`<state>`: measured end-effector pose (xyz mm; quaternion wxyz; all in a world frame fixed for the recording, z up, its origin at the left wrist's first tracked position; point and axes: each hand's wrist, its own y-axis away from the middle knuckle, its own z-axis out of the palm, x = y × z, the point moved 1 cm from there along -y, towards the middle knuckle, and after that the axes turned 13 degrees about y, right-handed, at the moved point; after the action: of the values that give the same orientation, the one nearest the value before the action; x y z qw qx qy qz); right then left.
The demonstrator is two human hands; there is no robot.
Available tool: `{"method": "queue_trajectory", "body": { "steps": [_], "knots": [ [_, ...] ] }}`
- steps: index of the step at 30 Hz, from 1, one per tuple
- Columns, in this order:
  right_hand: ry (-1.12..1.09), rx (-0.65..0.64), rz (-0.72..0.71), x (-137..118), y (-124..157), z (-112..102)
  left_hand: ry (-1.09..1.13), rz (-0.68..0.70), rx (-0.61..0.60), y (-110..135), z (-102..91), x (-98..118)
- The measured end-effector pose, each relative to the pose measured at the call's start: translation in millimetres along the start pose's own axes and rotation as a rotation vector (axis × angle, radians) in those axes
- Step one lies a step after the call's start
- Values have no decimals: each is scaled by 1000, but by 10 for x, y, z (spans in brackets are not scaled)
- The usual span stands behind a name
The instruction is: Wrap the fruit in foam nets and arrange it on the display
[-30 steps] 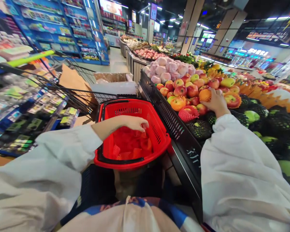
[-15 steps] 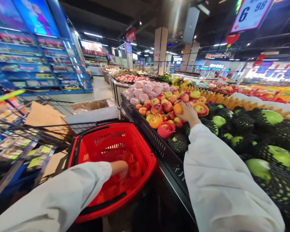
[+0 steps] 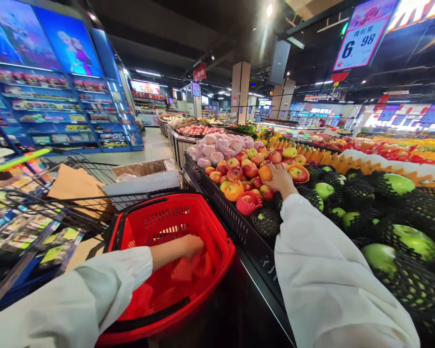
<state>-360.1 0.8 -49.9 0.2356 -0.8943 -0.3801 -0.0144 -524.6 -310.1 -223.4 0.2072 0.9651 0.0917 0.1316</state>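
Note:
My left hand (image 3: 193, 245) is inside the red shopping basket (image 3: 132, 232), its fingers curled down. Crumpled, see-through plastic tinted red (image 3: 183, 270) lies just under it; whether the fingers hold it is hidden. On the fruit stand, my right hand (image 3: 281, 179) is closed around an apple in an orange foam net (image 3: 266, 173). Red and yellow apples (image 3: 251, 170) surround that hand. Just right of it sits another apple in an orange net (image 3: 298, 174), and nearer the front edge one in a pink net (image 3: 249, 203).
Green fruits in black nets (image 3: 384, 258) fill the stand on the right. Wrapped pale pink fruits (image 3: 217, 147) are heaped behind the apples. A black crate edge (image 3: 235, 224) runs beside the basket. A wire cart (image 3: 72, 198) with cardboard stands at the left.
My left hand has risen a little and moved right inside the basket, and more of it shows. My right hand stays at the orange-netted apple. The view has tilted up slightly.

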Motion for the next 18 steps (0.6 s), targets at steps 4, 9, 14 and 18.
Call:
{"method": "queue_trajectory", "body": {
  "steps": [4,9,14,18],
  "knots": [
    [4,5,3,3,-22,26,-80,38,165,423,-265,37],
    [14,4,-2,21,-63,91,3,103,440,1230,-343,139],
    [60,63,11,24,-74,127,212,-82,763,1961,78,-14],
    [121,208,-78,-92,-91,113,286,-346,979,2406,613,-244]
  ]
}}
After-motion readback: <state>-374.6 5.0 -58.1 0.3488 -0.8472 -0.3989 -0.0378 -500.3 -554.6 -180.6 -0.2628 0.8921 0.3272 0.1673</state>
